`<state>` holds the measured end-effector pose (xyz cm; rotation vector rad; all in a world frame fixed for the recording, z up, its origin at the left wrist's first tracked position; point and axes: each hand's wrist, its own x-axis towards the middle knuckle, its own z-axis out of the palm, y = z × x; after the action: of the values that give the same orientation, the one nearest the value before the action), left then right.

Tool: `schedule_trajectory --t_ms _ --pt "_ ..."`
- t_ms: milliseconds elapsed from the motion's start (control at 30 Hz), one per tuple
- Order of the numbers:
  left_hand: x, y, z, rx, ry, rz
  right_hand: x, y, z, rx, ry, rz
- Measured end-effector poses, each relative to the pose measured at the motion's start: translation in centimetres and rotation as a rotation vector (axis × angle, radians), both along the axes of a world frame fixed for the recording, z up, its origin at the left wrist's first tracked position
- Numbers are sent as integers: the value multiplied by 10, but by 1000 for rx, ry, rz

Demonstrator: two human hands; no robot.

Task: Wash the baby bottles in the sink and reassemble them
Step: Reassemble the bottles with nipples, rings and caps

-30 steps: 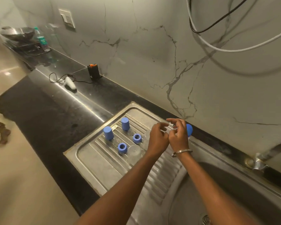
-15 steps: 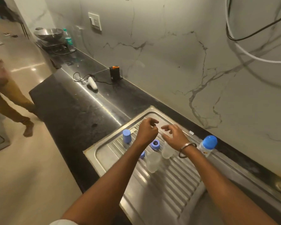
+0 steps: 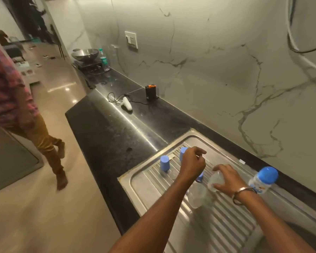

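On the steel drainboard point(image 3: 153, 187), my right hand point(image 3: 226, 181) grips a clear open bottle body point(image 3: 214, 182) round its top. A second clear bottle body point(image 3: 196, 197) stands just in front of it. My left hand point(image 3: 193, 165) hovers over the parts with its fingers curled and its back to the camera, so its palm is hidden. A blue ring point(image 3: 200, 177) peeks out under it. Two blue caps point(image 3: 164, 165) point(image 3: 182, 154) stand at the board's far left. An assembled bottle with a blue cap point(image 3: 264, 179) stands at the back rim, to the right.
The black counter point(image 3: 108, 136) stretches left with a white handheld device point(image 3: 126, 104), a black box point(image 3: 150, 92), a steel bowl point(image 3: 85, 54) and a water bottle point(image 3: 104, 60). A person point(image 3: 26, 121) walks on the floor at left. The sink basin lies at lower right.
The view has swung left. The capped bottle held a second ago now stands at the back rim. My right hand has come down onto a clear bottle body.
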<state>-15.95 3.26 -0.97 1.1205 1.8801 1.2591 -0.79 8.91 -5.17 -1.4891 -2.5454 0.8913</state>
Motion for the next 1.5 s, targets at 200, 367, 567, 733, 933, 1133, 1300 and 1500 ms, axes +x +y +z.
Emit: schedule_trajectory --t_ms 200,367,567,733,933,1133,1300,1500 --pt "39 -5 9 161 11 -34 35 -13 8 -4 173 -91" --pt "85 -12 5 125 -33 -109 79 -37 6 -25 309 -159" --pt "150 -42 -20 59 -21 -208 150 -82 -5 -60 466 -395" --pt "196 -77 -59 -67 -36 -263 221 -123 -25 2 437 -620" --pt "245 -112 -103 -330 -72 -435 296 -164 -38 -10 357 -691" --pt "273 -132 -120 -478 -111 -527 332 -199 -37 13 401 -789" --pt "282 -141 -116 -525 -116 -549 340 -222 -66 -53 109 -740" --pt "273 -147 -114 -576 -109 -584 322 -231 -84 -187 0 -743"
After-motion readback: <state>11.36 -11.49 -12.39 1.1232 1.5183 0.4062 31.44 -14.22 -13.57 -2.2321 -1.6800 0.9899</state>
